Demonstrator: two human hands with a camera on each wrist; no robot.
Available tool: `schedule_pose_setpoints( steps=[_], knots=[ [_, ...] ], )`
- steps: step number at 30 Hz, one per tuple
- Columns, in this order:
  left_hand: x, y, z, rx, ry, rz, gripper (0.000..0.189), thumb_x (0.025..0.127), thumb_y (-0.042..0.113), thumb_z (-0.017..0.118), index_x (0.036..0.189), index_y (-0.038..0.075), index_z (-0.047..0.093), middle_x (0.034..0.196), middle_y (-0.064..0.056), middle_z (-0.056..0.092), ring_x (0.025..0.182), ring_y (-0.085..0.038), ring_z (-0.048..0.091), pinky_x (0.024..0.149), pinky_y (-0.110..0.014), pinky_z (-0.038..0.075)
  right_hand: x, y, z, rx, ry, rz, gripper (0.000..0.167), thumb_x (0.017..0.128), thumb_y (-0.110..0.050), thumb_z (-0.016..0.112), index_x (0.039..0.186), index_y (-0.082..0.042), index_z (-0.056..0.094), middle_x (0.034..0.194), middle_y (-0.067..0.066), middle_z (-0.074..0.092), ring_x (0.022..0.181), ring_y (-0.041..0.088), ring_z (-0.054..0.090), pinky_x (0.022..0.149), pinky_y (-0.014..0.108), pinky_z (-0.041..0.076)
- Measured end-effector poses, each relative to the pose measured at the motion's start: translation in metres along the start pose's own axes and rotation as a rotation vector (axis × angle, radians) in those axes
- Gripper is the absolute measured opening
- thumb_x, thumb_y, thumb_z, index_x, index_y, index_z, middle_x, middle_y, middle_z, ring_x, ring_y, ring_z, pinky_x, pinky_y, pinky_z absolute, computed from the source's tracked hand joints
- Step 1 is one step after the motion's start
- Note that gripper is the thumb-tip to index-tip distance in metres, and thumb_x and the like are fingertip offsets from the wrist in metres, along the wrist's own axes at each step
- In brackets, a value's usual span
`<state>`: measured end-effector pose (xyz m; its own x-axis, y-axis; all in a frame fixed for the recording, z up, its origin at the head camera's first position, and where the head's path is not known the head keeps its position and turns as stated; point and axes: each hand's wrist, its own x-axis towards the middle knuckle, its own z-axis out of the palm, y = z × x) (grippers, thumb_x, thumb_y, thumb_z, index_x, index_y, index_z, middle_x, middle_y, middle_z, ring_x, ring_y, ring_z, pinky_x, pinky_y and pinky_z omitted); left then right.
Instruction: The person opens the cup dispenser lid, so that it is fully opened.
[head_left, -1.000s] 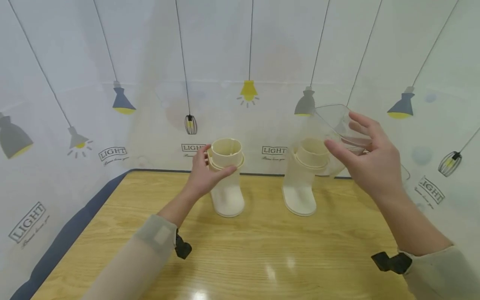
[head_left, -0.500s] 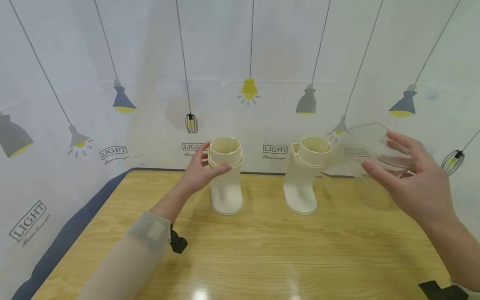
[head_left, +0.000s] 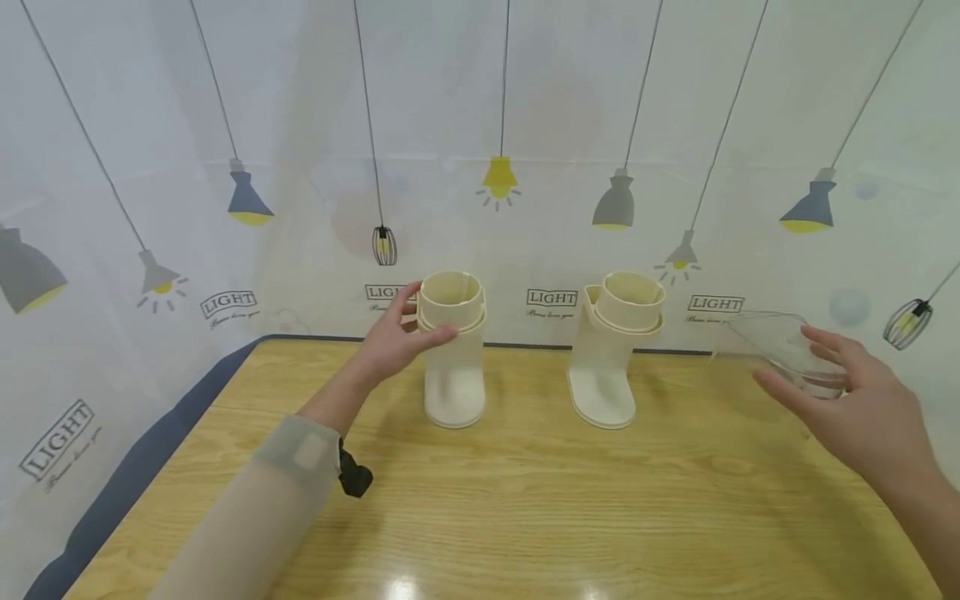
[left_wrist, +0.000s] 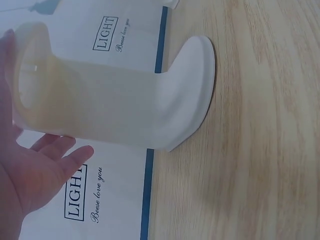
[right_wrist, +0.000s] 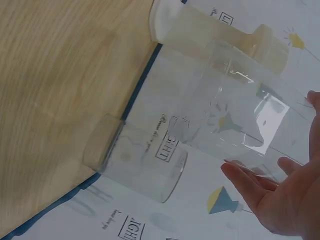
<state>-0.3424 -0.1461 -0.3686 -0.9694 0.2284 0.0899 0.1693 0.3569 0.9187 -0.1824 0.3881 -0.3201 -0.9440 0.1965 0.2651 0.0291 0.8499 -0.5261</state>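
Observation:
In the head view my left hand (head_left: 393, 333) grips the upper part of a cream plastic stand (head_left: 455, 375), thumb in front and fingers round its left side. The stand is upright on its rounded foot and has a round collar on top. In the left wrist view its foot (left_wrist: 192, 90) rests on the table. My right hand (head_left: 862, 392) holds a clear plastic container (head_left: 780, 342) from its right side, fingers behind and thumb in front. The right wrist view shows this container (right_wrist: 250, 115) tilted, above a clear cylinder (right_wrist: 142, 160) standing at the table's far edge.
A second, matching cream stand (head_left: 603, 367) stands between the hands on the wooden table (head_left: 510, 500). Behind the table's far edge hangs a white cloth (head_left: 442, 100) printed with lamps and "LIGHT" lettering.
My right hand has carried the clear container right, away from the second stand, then down toward the table. My left hand stays at the left stand, shifting only slightly.

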Motion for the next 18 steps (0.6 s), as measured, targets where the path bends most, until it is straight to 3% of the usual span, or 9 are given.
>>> schedule_pose_setpoints(
  steps=[1, 4, 11, 18],
  knots=[
    [0.000, 0.000, 0.000, 0.004, -0.001, -0.003, 0.110, 0.093, 0.050, 0.087, 0.176, 0.035, 0.015, 0.171, -0.020, 0.036, 0.159, -0.043, 0.043, 0.122, -0.063, 0.047, 0.001, 0.005, 0.002, -0.008, -0.010, 0.010, 0.099, 0.101, -0.060, 0.073, 0.174, -0.011, 0.027, 0.168, 0.037, 0.039, 0.131, 0.067, 0.056, 0.076, 0.059, 0.060],
    [0.002, -0.001, 0.000, 0.014, 0.000, -0.004, 0.111, 0.092, 0.051, 0.087, 0.176, 0.037, 0.015, 0.172, -0.021, 0.034, 0.159, -0.044, 0.042, 0.123, -0.064, 0.045, 0.001, 0.018, 0.005, -0.040, -0.042, 0.031, 0.101, 0.102, -0.061, 0.070, 0.173, -0.005, 0.026, 0.169, 0.039, 0.034, 0.132, 0.068, 0.054, 0.083, 0.072, 0.055],
    [0.006, -0.002, -0.001, 0.037, 0.004, 0.006, 0.111, 0.092, 0.054, 0.087, 0.176, 0.038, 0.016, 0.173, -0.021, 0.034, 0.158, -0.046, 0.042, 0.123, -0.067, 0.043, 0.004, 0.048, 0.011, -0.123, -0.106, 0.081, 0.112, 0.103, -0.066, 0.064, 0.169, 0.010, 0.017, 0.169, 0.045, 0.022, 0.132, 0.073, 0.046, 0.089, 0.080, 0.049],
    [0.008, -0.002, 0.000, 0.034, -0.006, 0.010, 0.109, 0.093, 0.050, 0.086, 0.176, 0.037, 0.016, 0.172, -0.021, 0.036, 0.157, -0.047, 0.044, 0.124, -0.066, 0.043, 0.007, 0.078, 0.013, -0.131, -0.111, 0.166, 0.117, 0.103, -0.069, 0.063, 0.170, 0.010, 0.009, 0.163, 0.052, 0.024, 0.134, 0.073, 0.040, 0.096, 0.082, 0.045]
  ],
)
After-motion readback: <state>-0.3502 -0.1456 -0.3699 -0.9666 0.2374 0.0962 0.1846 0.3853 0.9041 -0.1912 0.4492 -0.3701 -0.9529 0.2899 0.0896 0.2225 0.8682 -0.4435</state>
